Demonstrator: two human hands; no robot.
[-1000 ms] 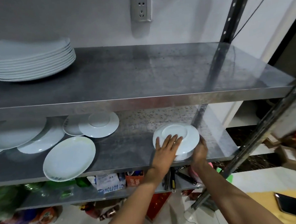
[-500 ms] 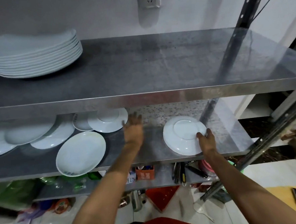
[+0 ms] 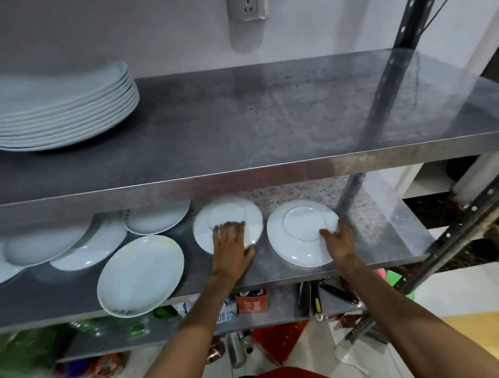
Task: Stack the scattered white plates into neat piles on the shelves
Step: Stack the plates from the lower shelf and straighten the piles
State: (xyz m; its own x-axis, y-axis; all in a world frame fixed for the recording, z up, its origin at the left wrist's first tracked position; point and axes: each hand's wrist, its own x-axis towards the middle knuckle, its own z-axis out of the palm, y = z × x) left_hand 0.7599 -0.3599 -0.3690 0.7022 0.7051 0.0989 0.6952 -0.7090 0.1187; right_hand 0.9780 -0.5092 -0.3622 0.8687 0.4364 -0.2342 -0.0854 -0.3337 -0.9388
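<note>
Middle shelf (image 3: 277, 272), seen from above and in front. The left hand (image 3: 231, 246) lies flat on a small upturned plate (image 3: 228, 217), fingers straight and spread over its near half; the grip is released, pressing rather than grasping, though motion blur hides the fingertips. The right hand (image 3: 336, 239) rests on the near right rim of the small pile (image 3: 301, 232), likewise upturned, fingers extended across the foot ring; whether the thumb hooks under the rim cannot be told.

The deciding relation: the plate under the left hand lies just left of the pile, the two rims near but apart, at almost the same depth on the shelf. The coming move is thus judged a short transfer rightward, the left hand carrying, the right steadying the pile. Being round, the plate has no long axis to align; only its centre need meet the pile's.

Further left lie an oval plate (image 3: 140, 274) overhanging the near shelf edge, another (image 3: 157, 217) at the far side, and several overlapping ones (image 3: 48, 247). A tall neat stack (image 3: 54, 111) stands on the top shelf (image 3: 268, 134) at left.
</note>
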